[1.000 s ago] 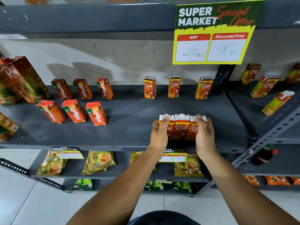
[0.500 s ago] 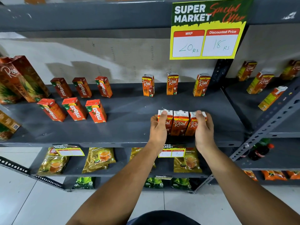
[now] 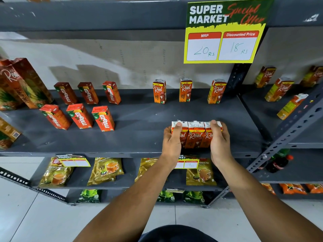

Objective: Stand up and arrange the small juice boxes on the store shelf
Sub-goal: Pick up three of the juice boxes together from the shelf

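Juice boxes (image 3: pixel 195 135), three pressed side by side, are held upright near the shelf (image 3: pixel 139 137) front edge, at five o'clock on its board. The left hand (image 3: pixel 172 142) clasps one end, the right hand (image 3: pixel 219 142) the other. Even pressure should probably be kept so that the middle box stays clamped. Three more boxes (image 3: pixel 185 90) are spaced at twelve o'clock behind them; what they contain cannot be seen.

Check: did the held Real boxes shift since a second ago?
No. Real boxes stay near the shelf front edge, left hand and right hand still flanking.
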Motion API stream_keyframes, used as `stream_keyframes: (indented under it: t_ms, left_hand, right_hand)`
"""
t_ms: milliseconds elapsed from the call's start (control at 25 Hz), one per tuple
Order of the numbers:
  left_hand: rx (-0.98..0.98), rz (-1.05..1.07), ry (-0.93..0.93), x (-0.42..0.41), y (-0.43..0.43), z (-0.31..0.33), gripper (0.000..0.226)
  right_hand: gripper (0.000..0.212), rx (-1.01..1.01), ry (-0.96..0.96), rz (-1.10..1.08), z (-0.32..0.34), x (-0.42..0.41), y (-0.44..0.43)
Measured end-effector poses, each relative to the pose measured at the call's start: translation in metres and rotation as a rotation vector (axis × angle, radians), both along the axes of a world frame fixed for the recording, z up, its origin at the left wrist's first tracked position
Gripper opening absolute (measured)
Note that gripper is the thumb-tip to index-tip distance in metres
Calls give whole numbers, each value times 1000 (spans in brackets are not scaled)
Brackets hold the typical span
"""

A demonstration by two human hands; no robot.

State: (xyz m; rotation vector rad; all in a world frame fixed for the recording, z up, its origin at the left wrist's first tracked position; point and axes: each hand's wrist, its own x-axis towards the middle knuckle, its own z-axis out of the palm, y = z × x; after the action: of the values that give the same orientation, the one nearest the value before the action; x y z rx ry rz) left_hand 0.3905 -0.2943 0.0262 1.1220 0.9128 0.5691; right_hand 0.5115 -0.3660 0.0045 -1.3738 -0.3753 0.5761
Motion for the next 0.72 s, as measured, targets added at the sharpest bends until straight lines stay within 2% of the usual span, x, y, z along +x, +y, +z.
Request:
stream_keyframes:
  t_ms: [120, 280, 480, 600, 720]
  left_hand:
    - [14, -2, 7, 0, -2, -3, 49]
    - [29, -24, 13, -2, -1, -4, 52]
    - [36, -31, 15, -5, 0, -10, 61]
    - [-11, -16, 13, -4, 3, -13, 70]
    - [-45, -31, -46, -10, 5, -13, 67]
  right_hand:
    - [46, -2, -7, 1, -4, 0, -3]
    - [43, 2, -40, 0, -4, -2, -5]
    - [90, 8, -43, 0, -15, 1, -9]
    - [95, -21, -42, -14, -21, 4, -7]
    - [96, -28, -53, -21, -23, 4, -6]
